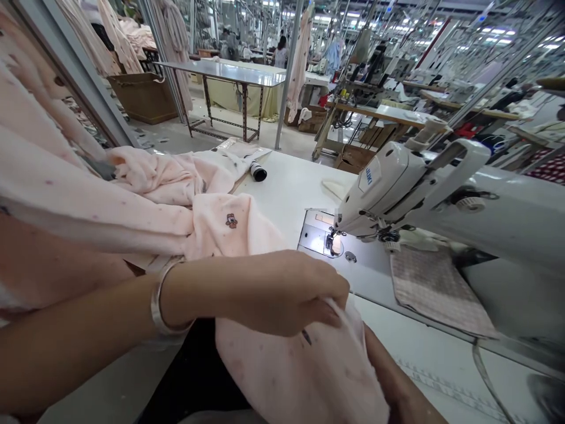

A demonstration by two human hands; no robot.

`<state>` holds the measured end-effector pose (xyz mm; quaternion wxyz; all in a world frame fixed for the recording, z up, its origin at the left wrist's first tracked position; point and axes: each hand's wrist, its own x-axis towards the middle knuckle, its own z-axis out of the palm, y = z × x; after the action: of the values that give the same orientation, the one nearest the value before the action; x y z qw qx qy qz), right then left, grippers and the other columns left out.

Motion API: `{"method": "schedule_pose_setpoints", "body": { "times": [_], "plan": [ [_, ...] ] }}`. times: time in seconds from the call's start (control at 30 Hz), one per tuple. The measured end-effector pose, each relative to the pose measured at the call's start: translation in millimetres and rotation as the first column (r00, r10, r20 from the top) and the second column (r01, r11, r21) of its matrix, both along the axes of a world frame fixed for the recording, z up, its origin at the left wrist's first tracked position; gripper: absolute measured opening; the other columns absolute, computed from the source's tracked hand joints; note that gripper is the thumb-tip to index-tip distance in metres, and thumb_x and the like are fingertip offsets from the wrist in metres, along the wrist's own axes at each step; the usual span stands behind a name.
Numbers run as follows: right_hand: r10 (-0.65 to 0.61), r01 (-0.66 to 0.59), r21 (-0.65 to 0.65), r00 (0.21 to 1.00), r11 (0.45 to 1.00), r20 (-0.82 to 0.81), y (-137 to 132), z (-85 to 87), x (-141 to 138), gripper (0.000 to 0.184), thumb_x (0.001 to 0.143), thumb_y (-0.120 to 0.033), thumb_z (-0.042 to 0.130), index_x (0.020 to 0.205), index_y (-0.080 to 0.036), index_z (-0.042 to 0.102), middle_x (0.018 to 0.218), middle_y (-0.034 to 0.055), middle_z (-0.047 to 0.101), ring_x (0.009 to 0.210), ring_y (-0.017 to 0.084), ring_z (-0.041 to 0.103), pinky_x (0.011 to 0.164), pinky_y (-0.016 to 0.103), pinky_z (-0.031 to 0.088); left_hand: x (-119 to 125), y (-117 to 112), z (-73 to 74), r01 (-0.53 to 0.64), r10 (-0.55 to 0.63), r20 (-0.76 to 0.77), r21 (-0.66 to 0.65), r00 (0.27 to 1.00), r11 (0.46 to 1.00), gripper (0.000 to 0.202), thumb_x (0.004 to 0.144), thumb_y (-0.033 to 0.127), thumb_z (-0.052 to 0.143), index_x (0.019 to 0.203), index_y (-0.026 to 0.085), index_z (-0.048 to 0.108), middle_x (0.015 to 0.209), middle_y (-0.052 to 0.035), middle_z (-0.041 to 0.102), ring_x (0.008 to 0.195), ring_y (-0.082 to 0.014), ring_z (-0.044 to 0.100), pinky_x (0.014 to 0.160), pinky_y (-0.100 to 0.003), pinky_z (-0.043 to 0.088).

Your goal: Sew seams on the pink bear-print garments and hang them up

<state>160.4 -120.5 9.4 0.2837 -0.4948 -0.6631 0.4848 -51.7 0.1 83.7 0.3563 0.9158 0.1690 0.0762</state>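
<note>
Pale pink fleece fabric with small dots and a little embroidered figure lies bunched on the white table and drapes off its front edge. My left hand, a silver bangle on its wrist, pinches a fold of this fabric just in front of the sewing machine's needle plate. My right arm comes in from the lower right, and its hand is hidden under the fabric. A white sewing machine stands to the right, its needle about a hand's width from my left fingers.
A pinkish checked cloth lies under the machine arm. A black-capped roll rests at the table's far edge. More pink fabric hangs at the far left. Beyond are metal tables, cardboard boxes, other sewing stations and distant people.
</note>
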Motion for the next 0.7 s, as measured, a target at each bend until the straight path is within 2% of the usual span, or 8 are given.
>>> {"method": "schedule_pose_setpoints", "body": {
  "times": [0.13, 0.27, 0.33, 0.43, 0.5, 0.57, 0.63, 0.7],
  "plan": [
    [0.101, -0.119, 0.155, 0.988, 0.981, 0.117, 3, -0.4, 3, 0.084, 0.077, -0.025, 0.061, 0.148, -0.028, 0.016, 0.132, 0.0086, 0.053, 0.119, 0.028, 0.053, 0.085, 0.035, 0.053, 6, -19, -15.8, -0.263, 0.237, 0.125, 0.272, 0.963, 0.926, 0.008, 0.087, 0.013, 0.052, 0.085, 0.016, 0.060, 0.083, -0.0026, 0.057, 0.078, -0.0137, 0.053, 0.070, -0.024, 0.043],
    [-0.018, -0.133, 0.409, 0.939, 0.903, 0.344, 4, 4.0, -2, 0.074, 0.083, -0.026, 0.053, 0.147, -0.026, 0.017, 0.127, 0.0096, 0.057, 0.107, 0.025, 0.062, 0.069, 0.025, 0.057, 10, -27, -22.7, -0.379, 0.320, 0.215, 0.362, 0.923, 0.852, 0.010, 0.087, 0.016, 0.053, 0.085, 0.017, 0.063, 0.088, -0.0051, 0.057, 0.083, -0.0173, 0.051, 0.074, -0.030, 0.043],
    [-0.059, -0.143, 0.455, 0.914, 0.879, 0.402, 7, 10.4, -6, 0.066, 0.084, -0.026, 0.050, 0.144, -0.026, 0.024, 0.110, 0.0062, 0.066, 0.090, 0.021, 0.068, 0.063, 0.022, 0.057, 8, -24, -21.6, -0.407, 0.356, 0.228, 0.240, 0.906, 0.882, 0.010, 0.086, 0.018, 0.056, 0.092, 0.017, 0.064, 0.094, -0.0052, 0.059, 0.091, -0.0184, 0.052, 0.085, -0.033, 0.042],
    [-0.003, -0.228, 0.420, 0.877, 0.878, 0.481, 13, 23.5, -12, 0.055, 0.083, -0.021, 0.049, 0.136, -0.029, 0.039, 0.079, -0.0020, 0.068, 0.064, 0.015, 0.065, 0.052, 0.021, 0.053, 1, -14, -17.6, -0.349, 0.354, 0.130, -0.060, 0.926, 0.935, 0.011, 0.083, 0.023, 0.064, 0.094, 0.019, 0.066, 0.091, -0.0016, 0.062, 0.093, -0.0152, 0.056, 0.091, -0.031, 0.041],
    [0.033, -0.255, 0.403, 0.875, 0.879, 0.482, 18, 29.9, -15, 0.044, 0.083, -0.019, 0.047, 0.125, -0.031, 0.049, 0.073, -0.0036, 0.064, 0.058, 0.013, 0.061, 0.051, 0.021, 0.052, -6, -12, -14.2, -0.315, 0.331, 0.040, -0.211, 0.943, 0.925, 0.005, 0.080, 0.023, 0.068, 0.085, 0.021, 0.067, 0.087, 0.0010, 0.062, 0.091, -0.0129, 0.058, 0.086, -0.026, 0.044],
    [0.011, -0.227, 0.433, 0.895, 0.872, 0.446, 21, 29.9, -16, 0.030, 0.085, -0.022, 0.050, 0.113, -0.030, 0.056, 0.081, -0.0001, 0.064, 0.069, 0.014, 0.063, 0.058, 0.022, 0.053, -12, -16, -8.9, -0.327, 0.341, 0.010, -0.263, 0.940, 0.908, 0.001, 0.081, 0.019, 0.065, 0.080, 0.020, 0.065, 0.086, 0.0022, 0.061, 0.087, -0.0107, 0.058, 0.078, -0.021, 0.046],
    [-0.021, -0.145, 0.464, 0.942, 0.874, 0.334, 22, 22.0, -18, 0.019, 0.085, -0.031, 0.056, 0.103, -0.027, 0.057, 0.101, 0.0059, 0.062, 0.089, 0.018, 0.063, 0.069, 0.025, 0.055, -17, -18, -0.4, -0.380, 0.392, 0.047, -0.161, 0.919, 0.911, 0.008, 0.086, 0.014, 0.055, 0.083, 0.018, 0.060, 0.083, 0.0024, 0.060, 0.080, -0.0090, 0.057, 0.071, -0.019, 0.045],
    [0.002, -0.046, 0.390, 0.994, 0.920, 0.113, 20, 7.9, -23, 0.019, 0.085, -0.042, 0.058, 0.093, -0.025, 0.055, 0.105, 0.0072, 0.060, 0.090, 0.019, 0.063, 0.068, 0.025, 0.055, -18, -10, 9.4, -0.424, 0.414, 0.103, 0.110, 0.905, 0.899, 0.017, 0.088, 0.008, 0.043, 0.088, 0.018, 0.057, 0.083, 0.0016, 0.060, 0.075, -0.0097, 0.055, 0.066, -0.021, 0.043]
  ]
}}
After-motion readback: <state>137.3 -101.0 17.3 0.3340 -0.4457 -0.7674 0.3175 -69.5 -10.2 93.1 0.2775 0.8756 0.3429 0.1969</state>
